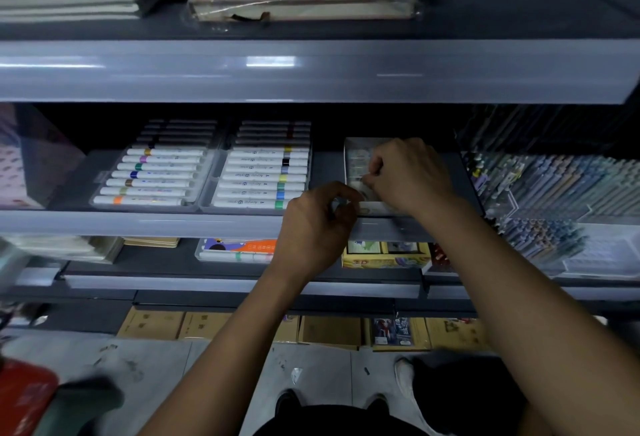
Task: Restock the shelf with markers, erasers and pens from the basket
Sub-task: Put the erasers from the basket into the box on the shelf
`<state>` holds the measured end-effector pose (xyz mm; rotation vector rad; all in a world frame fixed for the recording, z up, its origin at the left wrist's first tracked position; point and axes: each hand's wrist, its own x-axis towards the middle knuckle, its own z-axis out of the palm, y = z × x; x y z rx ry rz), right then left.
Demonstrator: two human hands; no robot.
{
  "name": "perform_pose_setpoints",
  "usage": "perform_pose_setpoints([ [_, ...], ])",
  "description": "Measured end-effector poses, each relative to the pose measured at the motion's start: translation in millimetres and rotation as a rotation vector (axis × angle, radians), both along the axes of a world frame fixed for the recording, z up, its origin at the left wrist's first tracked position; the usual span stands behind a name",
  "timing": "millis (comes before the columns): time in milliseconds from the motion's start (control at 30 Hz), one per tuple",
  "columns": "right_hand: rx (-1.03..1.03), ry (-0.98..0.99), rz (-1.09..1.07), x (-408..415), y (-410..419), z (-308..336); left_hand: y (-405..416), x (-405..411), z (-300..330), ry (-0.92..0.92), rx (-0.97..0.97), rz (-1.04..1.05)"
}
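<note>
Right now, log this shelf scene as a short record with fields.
place: shop shelf, middle tier
left hand: fingers curled at the front edge of the clear tray, on a small item too blurred to name
right hand: inside the tray, fingers pinching small packets
marker trays: two, side by side, left of the hands
pens: packed in racks on the right
basket: red, bottom left, blurred

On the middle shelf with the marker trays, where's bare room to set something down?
A bare strip lies between the right clear marker tray and the small clear tray under both hands; another left of the left marker tray. The right end, packed with pens, is crowded.
</note>
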<state>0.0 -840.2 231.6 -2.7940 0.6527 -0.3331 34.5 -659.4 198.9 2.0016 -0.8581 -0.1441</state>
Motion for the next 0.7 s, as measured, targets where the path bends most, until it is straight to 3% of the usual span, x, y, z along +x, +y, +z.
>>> perform_pose_setpoints([
  [67, 0.027, -0.009, 0.016, -3, 0, 3, 0, -4, 4, 0.100, -0.045, 0.029],
  [200, 0.065, -0.162, 0.055, -12, 3, 8, 3, -7, 22, 0.830, -0.432, 0.047],
  [267, 0.084, -0.241, 0.060, -20, 6, 10, 7, -9, 31, 1.016, -0.598, -0.022],
  [367, 0.095, -0.352, 0.082, -33, 16, 12, 11, -11, 37, 1.028, -0.669, -0.038],
  [533, 0.216, -0.501, 0.173, -51, 41, 14, 12, -13, 35, 0.853, -0.572, 0.031],
  [700, 0.286, -0.425, 0.284, -61, 58, 20, 9, -16, 34, 0.757, -0.526, 0.039],
])
